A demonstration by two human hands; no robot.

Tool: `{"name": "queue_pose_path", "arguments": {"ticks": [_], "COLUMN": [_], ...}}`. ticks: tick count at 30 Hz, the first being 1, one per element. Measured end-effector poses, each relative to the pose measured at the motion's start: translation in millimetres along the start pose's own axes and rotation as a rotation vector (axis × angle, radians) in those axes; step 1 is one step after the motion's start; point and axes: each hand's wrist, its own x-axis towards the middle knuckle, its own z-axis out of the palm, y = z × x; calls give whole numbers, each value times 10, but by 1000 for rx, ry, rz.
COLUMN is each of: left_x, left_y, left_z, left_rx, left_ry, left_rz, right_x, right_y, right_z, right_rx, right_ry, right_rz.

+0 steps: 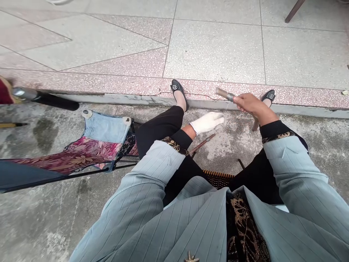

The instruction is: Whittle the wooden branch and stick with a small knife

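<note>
My right hand (248,103), bare, is closed around a short brown stick (221,92) with a coil of thin wire or thread (230,97) wound about it near my fingers. A fine strand (227,106) runs down from the coil to my left hand (208,122), which wears a white knit glove. The gloved fingers are pressed together at the strand's lower end. Something greyish and blurred shows at their tips; its kind cannot be made out. Both hands are apart, in front of my knees.
A folding chair (92,149) with floral and denim fabric stands at the left. Beside it is a blurred dark handle with a metal end (46,98). A low step edge (131,99) crosses ahead, under my feet. A brown leg (294,11) shows at top right.
</note>
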Motion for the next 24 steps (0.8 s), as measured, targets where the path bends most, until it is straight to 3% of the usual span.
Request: {"name": "queue_pose_path", "arguments": {"ticks": [2, 5, 10, 14, 19, 24], "left_x": [-11, -16, 16, 32, -10, -95], "left_y": [7, 13, 8, -9, -11, 54], "left_z": [1, -28, -71, -44, -48, -136], "left_rx": [-129, -116, 11, -64, -346, -275], "left_ry": [41, 119, 127, 62, -133, -203], "left_rz": [8, -10, 1, -20, 29, 30], "right_x": [-49, -129, -163, -155, -173, -184], "right_y": [-38, -55, -14, 0, 30, 35], "right_z": [12, 8, -33, -37, -60, -74], "right_rx": [188, 433, 518, 502, 486, 440], "right_ry": [107, 126, 130, 119, 89, 115], "right_rz": [-46, -104, -73, -45, -69, -60]}}
